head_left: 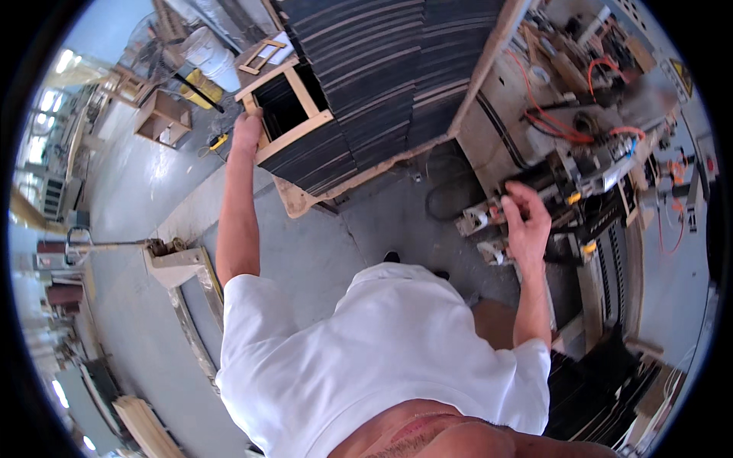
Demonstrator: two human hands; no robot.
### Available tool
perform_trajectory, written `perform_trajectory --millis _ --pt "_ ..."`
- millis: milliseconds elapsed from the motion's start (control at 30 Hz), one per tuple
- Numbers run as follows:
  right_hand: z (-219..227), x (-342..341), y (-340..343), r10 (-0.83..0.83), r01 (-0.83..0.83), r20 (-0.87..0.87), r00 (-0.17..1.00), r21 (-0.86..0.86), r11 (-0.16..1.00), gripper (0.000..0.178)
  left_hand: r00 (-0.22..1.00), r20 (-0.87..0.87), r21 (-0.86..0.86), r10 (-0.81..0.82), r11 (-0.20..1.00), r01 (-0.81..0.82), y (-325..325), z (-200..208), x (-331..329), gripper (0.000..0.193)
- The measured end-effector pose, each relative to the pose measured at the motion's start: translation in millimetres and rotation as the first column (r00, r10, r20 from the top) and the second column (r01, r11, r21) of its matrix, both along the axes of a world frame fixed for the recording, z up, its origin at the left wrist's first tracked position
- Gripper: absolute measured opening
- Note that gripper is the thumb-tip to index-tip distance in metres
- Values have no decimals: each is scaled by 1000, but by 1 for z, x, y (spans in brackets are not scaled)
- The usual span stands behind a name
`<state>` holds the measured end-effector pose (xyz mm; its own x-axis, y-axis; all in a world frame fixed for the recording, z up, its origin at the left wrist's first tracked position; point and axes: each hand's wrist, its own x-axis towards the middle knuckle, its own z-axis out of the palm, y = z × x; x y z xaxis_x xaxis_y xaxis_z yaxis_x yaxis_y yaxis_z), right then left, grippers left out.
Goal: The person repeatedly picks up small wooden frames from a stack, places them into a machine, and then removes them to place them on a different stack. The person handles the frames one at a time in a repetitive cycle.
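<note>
My left hand (247, 131) is closed around the left edge of a light wooden frame (296, 137). The frame has a crossbar and lies on the corner of a tall stack of dark strips (374, 72). My right arm reaches out to the other side, where my right hand (528, 223) is held with its thumb and fingers apart. Nothing shows in that hand. Its fingertips are close to the metal end of a bench machine (565, 195) with yellow-tipped parts; whether they touch it I cannot tell.
The stack rests on a wooden pallet (301, 200). Behind it are a smaller wooden frame (262, 58), white buckets (211, 58) and a yellow bin (201, 89). An open wooden box (163, 119) stands on the floor, a pallet jack (183, 267) lies leftward. Orange hoses (557, 128) cross the right bench.
</note>
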<state>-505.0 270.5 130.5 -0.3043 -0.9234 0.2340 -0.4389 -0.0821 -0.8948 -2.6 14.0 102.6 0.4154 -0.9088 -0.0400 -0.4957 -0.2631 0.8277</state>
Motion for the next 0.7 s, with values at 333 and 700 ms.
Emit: perform_trajectory --millis 333,700 --pt "167 43 42 123 -565 -642 757 -549 615 22 928 210 -697 -308 618 363 118 32 -128 24" --pt "205 -23 218 286 -438 -714 639 -33 898 32 243 -338 -326 -909 356 876 240 -22 -373 23"
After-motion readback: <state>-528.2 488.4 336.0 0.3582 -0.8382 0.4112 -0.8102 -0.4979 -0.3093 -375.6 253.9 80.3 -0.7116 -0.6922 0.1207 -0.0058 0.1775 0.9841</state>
